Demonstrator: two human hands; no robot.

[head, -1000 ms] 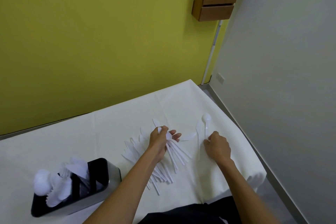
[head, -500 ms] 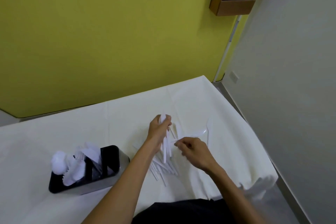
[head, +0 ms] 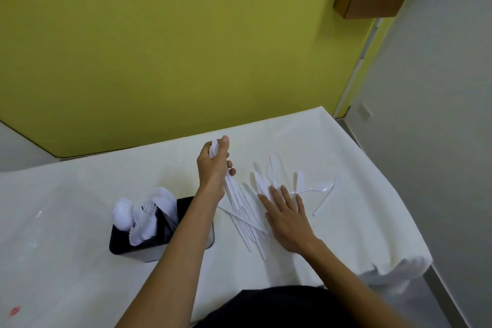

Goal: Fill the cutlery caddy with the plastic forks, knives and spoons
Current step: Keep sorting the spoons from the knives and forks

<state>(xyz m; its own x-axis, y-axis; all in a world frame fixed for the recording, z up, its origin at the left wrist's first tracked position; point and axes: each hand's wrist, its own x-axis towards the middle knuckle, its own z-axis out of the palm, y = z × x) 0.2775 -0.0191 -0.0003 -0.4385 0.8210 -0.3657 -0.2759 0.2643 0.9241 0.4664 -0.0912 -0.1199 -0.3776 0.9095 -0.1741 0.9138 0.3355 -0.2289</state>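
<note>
White plastic is everywhere in front of us, and it is lying on a white cloth-covered table (head: 346,157), so the pieces are hard to tell apart. Our left hand (head: 213,168) is curling its fingers and thumb around a bunch of thin white plastic cutlery (head: 231,189). The heads are up in the fist and the handles are fanning down toward five o'clock. Which kind it is we cannot tell.

Our right hand (head: 285,218) is lying with straight, spread fingers over the loose pile of white plastic knives and other pieces (head: 262,181), gripping nothing. Whether it is pressing we cannot say. A few stray white pieces (head: 323,190) are lying at three o'clock from this pile. The black rectangular cutlery caddy with a steel base (head: 119,246) is standing at eight o'clock from the left hand, partly behind the forearm. White spoons and forks (head: 138,218) are already standing in it.

We are judging these pieces as very light, thin, a little springy and slippery against each other, so a bunch is probably sliding apart easily. We are thinking the best hold is around the handles near the heads, firm but not hard, because thin plastic can snap.
</note>
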